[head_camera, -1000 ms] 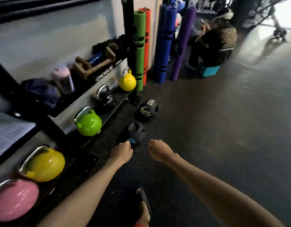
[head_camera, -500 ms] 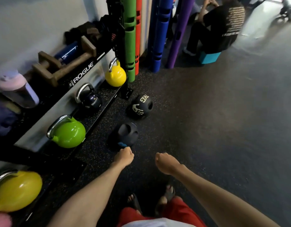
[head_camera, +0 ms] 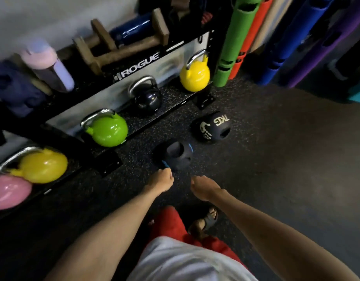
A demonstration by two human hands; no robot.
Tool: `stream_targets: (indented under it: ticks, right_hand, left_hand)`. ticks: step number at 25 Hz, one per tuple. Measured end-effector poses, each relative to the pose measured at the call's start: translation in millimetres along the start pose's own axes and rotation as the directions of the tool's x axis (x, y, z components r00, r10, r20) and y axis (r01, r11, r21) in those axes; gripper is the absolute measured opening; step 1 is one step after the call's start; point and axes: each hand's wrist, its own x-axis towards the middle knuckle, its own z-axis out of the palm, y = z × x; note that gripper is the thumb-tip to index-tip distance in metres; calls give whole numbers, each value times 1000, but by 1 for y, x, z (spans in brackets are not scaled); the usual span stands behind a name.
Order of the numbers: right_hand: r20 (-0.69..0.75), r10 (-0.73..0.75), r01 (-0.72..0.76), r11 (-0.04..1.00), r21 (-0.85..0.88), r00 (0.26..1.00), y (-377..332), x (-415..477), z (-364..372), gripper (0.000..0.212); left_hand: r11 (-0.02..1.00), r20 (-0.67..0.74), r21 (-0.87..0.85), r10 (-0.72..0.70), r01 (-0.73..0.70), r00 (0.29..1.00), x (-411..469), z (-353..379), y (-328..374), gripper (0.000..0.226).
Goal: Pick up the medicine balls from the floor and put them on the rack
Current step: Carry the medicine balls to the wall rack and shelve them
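Two balls off the rack (head_camera: 138, 65), both hands empty.
The near medicine ball (head_camera: 178, 157), dark with a grip recess and blue marks, lies on the floor (head_camera: 276, 159) just in front of the rack's bottom shelf, roughly between the green kettlebell (head_camera: 108, 130) and the black kettlebell (head_camera: 147, 99) shelved there. The far medicine ball (head_camera: 212, 127), marked 7KG with a skeletal hand print, lies on the floor further along the rack, near its upright's foot and the yellow kettlebell (head_camera: 195, 76). The person's left hand (head_camera: 162, 182) is held out at the near edge of the near medicine ball; contact cannot be confirmed. Its fingers are curled into a fist and grasp nothing. The right hand (head_camera: 203, 187), farther from the rack, is likewise clenched and empty.
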Motion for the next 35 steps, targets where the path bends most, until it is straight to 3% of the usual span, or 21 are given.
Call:
stream_targets:
  ticks: [8,16,21,25,29,30,33,35]
  right_hand:
    - [286,-117,171,971,-169,951,30,81,-24,40]
    - [379,-114,199,961,-194,918,47,157,-42,23]
    - [446,-89,192,963,-190,891,86,230,-20,26]
    - [453,-113,226,953,-204,884,120,315,17,30]
    - [411,-192,299,930,-213,891,137,400,59,41]
    - [395,-237,344,912,-224,887,137,421,70,49]
    - [312,-378,468,832,-299,872,128,483,101,66]
    - [263,-446,516,775,-364,855,117,518,116,70]
  left_hand:
    - [934,9,-294,-210,204,978,70,36,25,12]
    - [796,156,-500,-304,340,940,148,76,14,23]
    - [642,230,-621,-399,449,888,201,121,19,24]
    - [404,308,-743,-501,533,809,264,174,22,19]
    - [217,329,-836,-536,504,777,322,226,14,23]
    - [123,354,-864,-540,488,763,337,240,8,25]
    - [-289,476,-879,-544,379,690,381,278,-18,37]
    - [-462,521,-842,-560,279,645,408,297,-38,45]
